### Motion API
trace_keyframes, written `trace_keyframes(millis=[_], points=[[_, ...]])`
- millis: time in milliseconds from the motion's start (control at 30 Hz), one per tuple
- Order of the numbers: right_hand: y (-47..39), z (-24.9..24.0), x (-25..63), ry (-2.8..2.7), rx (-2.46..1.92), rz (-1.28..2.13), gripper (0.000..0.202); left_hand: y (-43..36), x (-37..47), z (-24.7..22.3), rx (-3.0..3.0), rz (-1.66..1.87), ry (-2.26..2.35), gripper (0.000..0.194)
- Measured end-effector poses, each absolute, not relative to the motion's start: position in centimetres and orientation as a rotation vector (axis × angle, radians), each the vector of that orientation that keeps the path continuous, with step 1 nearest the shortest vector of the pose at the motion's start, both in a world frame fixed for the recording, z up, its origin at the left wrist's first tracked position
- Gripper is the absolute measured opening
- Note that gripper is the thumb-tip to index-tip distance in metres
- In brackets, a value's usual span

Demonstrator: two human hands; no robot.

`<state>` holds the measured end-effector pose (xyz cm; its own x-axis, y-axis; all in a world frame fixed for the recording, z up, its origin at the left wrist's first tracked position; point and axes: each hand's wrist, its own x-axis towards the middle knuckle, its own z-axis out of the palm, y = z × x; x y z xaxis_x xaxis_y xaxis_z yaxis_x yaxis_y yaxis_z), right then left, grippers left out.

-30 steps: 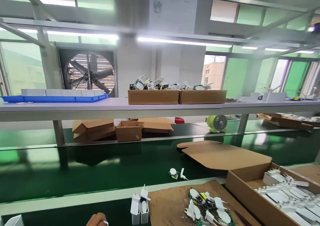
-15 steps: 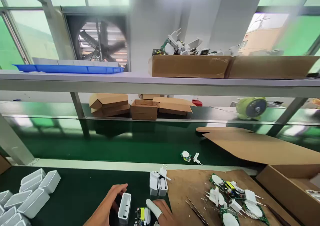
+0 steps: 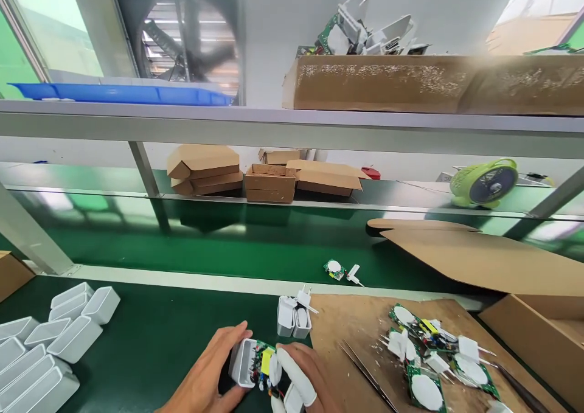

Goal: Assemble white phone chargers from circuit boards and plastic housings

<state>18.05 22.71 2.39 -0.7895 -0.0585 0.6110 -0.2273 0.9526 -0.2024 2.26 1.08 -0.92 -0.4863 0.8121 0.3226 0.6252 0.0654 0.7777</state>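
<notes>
At the near edge of a green worktop (image 3: pixel 150 340), the person's left hand (image 3: pixel 207 376) cups a small white plastic housing (image 3: pixel 241 362), its grip closed around the shell's left side. The right hand (image 3: pixel 301 379), wearing white finger cots, pinches a green circuit board (image 3: pixel 262 367) and holds it at the housing's open end.

Both parts look light. The housing seems rigid, smooth and a little slippery, best held by its flat outer walls. The board looks fragile, with small components on its face, so its bare edges are the safer hold.

More empty housings (image 3: pixel 50 346) lie to the near left. Loose boards with plug pins (image 3: pixel 426 355) and tweezers (image 3: pixel 362 376) rest on a cardboard sheet (image 3: pixel 342 334) to the right. No brand, label or writing can be read anywhere.
</notes>
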Motion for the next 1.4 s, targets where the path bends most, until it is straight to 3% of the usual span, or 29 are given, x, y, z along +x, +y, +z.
trace_keyframes(millis=[100,333,467,867,1067,1267,1400], points=[[22.4,2.0,17.7,-2.368,0.255,0.282,0.054,1.3,2.5,-0.7,1.525,1.38,2.165,0.085],[22.3,4.5,18.3,-2.506,0.306,0.134,0.066,1.3,2.8,-1.6,1.533,1.376,2.222,0.075],[21.9,5.3,18.3,-2.514,0.328,0.084,0.06,1.2,2.8,-2.3,1.485,1.338,2.232,0.074],[21.1,3.1,18.2,-2.503,0.256,0.203,0.063,0.9,3.0,-1.8,1.578,1.2,2.261,0.091],[20.6,3.4,17.9,-2.472,0.257,0.256,0.059,1.0,2.9,-1.9,1.61,1.186,2.258,0.09],[20.6,3.8,18.1,-2.483,0.279,0.354,0.083,1.0,3.0,-1.8,1.602,1.232,2.237,0.09],[20.6,5.5,18.5,-2.562,0.283,0.373,0.074,0.8,3.1,-1.7,1.603,1.223,2.246,0.084]])
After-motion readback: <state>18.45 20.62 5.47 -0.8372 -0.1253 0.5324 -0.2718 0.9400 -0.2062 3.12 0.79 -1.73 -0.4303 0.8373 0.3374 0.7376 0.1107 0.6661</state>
